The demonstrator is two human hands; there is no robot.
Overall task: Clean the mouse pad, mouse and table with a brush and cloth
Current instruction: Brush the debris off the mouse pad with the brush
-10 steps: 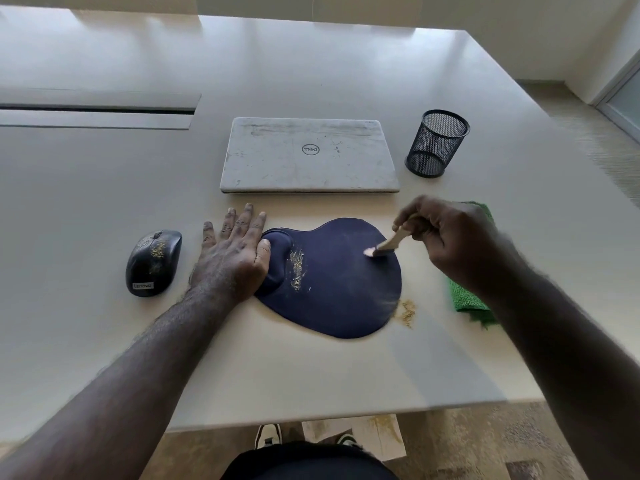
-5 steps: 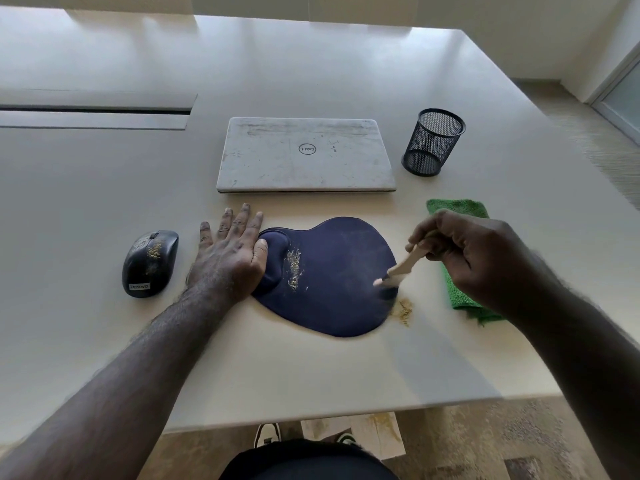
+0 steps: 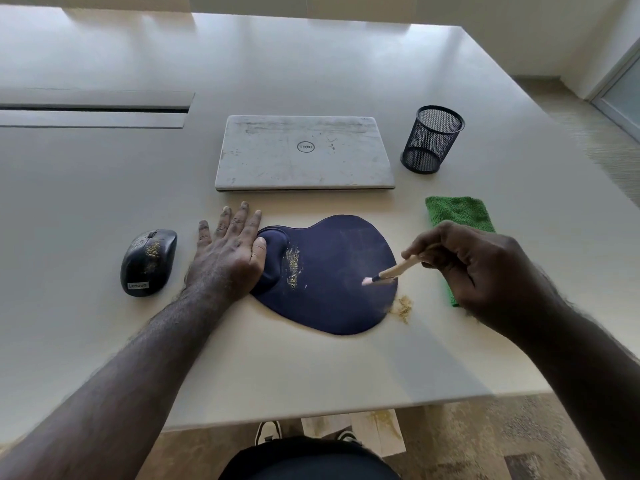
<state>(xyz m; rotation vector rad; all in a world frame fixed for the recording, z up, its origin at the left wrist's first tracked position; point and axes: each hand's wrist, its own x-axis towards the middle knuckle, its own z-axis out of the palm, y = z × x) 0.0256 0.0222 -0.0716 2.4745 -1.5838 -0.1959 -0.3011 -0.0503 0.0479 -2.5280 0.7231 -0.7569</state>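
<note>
Mouse pad first: it's the dark blue one with the raised wrist rest, lying on the white table right in front of you, between the mouse and the green cloth. You're on the brushing step, I'd say. Your right hand is pinched around the wooden handle of the small brush, bristle tip down at the pad's right edge. Your left hand lies flat, fingers spread on the table, thumb pressed against the wrist rest, pinning the pad in place.

Look at what's left! A yellowish streak of crumbs sits beside the wrist rest, well apart from the brush tip. A small pile of swept debris lies on the table just off the pad's right rim. Your next move, as I read it, calls for carrying the bristles across to that streak and sweeping it toward the pile, with the left hand holding firm so the pad doesn't slide.

Mouse, a black Lenovo, sits left of your left hand with the same yellow grit on its top, so it looks untouched. Green cloth lies folded beyond your right hand, partly hidden by it.

Farther out, a closed Dell laptop sits scuffed and smudged. The black mesh pen cup stands upright beside it, and nothing shows inside.
</note>
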